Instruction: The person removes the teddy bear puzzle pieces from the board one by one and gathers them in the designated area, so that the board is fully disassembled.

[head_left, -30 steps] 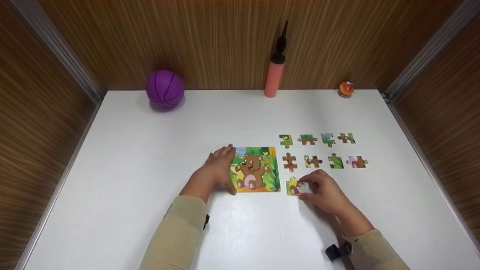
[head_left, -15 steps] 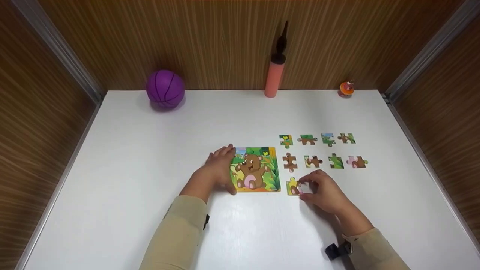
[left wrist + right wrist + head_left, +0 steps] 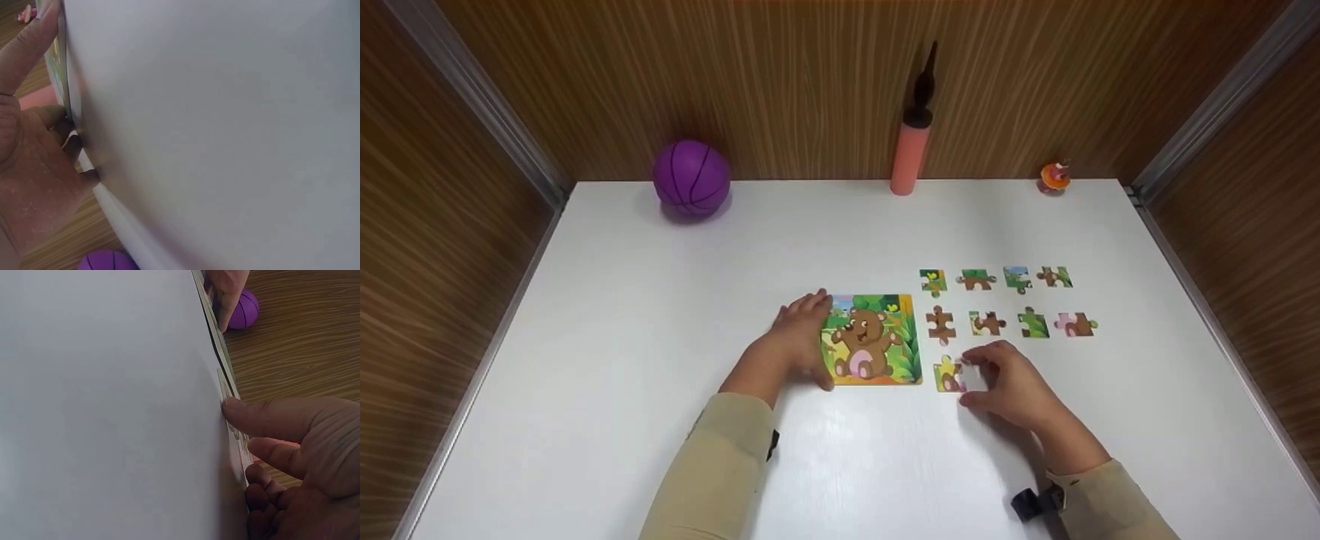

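Note:
My left hand holds the left side of a square bear puzzle picture, thumb at its near corner and fingertips at its far one. The left wrist view shows the picture's thin edge between the left thumb and fingers. To its right, my right hand has thumb and index finger parted around two adjoining jigsaw pieces. One is a yellow-green jigsaw piece. The other, a glare-whitened jigsaw piece, lies between the fingertips. The right thumb overlaps the pieces' edge in the right wrist view.
Beyond the right hand, several loose jigsaw pieces lie in two rows. A purple ball, a pink hand pump and a small orange toy figure stand along the back of the white table, before a wood-grain panel.
My right thumb and index finger have spread a little apart at the edges of the piece between them. The left hand, the picture and the other pieces stay put.

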`<state>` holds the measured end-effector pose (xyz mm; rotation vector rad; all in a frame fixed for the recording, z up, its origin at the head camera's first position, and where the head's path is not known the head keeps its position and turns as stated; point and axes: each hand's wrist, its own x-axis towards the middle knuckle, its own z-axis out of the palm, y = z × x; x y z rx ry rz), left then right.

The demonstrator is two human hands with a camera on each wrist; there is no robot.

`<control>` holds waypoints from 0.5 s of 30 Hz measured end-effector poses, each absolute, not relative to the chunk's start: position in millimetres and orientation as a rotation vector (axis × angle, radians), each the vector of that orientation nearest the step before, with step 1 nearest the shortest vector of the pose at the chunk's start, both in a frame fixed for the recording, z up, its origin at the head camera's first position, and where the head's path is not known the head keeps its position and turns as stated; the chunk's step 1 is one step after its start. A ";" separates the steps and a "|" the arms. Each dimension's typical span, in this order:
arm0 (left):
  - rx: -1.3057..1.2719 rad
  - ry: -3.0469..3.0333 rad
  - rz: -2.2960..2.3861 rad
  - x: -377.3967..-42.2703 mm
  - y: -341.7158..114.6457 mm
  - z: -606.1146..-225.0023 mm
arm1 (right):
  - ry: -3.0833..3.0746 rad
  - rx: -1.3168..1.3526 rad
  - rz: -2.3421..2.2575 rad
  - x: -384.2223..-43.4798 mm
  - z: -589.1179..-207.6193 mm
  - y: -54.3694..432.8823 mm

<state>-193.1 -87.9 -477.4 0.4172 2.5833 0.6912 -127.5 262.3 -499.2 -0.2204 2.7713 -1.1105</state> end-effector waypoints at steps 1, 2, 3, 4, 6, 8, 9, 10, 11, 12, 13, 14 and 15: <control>0.416 2.586 0.694 -192.7 -88.3 -477.7 | 2.780 -0.223 -1.114 -127.4 -499.0 262.0; 0.414 2.588 0.695 -192.6 -88.7 -478.1 | 2.792 -0.227 -1.115 -127.4 -498.5 261.2; 0.413 2.589 0.696 -192.4 -89.1 -478.0 | 2.808 -0.234 -1.115 -127.7 -498.1 260.3; 0.413 2.592 0.697 -192.4 -89.7 -478.2 | 2.824 -0.240 -1.116 -128.1 -497.4 259.1; 0.412 2.595 0.698 -192.1 -90.3 -477.6 | 2.855 -0.250 -1.116 -129.1 -496.0 256.4; 0.411 2.596 0.699 -192.2 -90.7 -478.0 | 2.885 -0.259 -1.099 -129.4 -494.0 253.1; 0.412 2.596 0.697 -192.2 -90.8 -478.0 | 2.895 -0.261 -1.090 -129.7 -493.1 251.2; 0.409 2.595 0.698 -192.3 -90.9 -478.3 | 2.902 -0.260 -1.081 -129.8 -491.9 248.9; 0.407 2.594 0.698 -192.3 -91.1 -478.9 | 2.911 -0.264 -1.071 -130.1 -491.0 246.3; 0.404 2.593 0.700 -192.4 -91.3 -479.6 | 2.923 -0.273 -1.059 -130.3 -490.2 243.5; 0.401 2.589 0.706 -192.4 -91.7 -480.1 | 2.938 -0.284 -1.048 -130.4 -489.5 240.2; 0.395 2.585 0.715 -192.3 -92.0 -480.3 | 2.953 -0.304 -1.040 -130.5 -489.2 236.5; 0.389 2.579 0.723 -192.0 -92.6 -479.9 | 2.965 -0.327 -1.037 -130.8 -489.1 232.4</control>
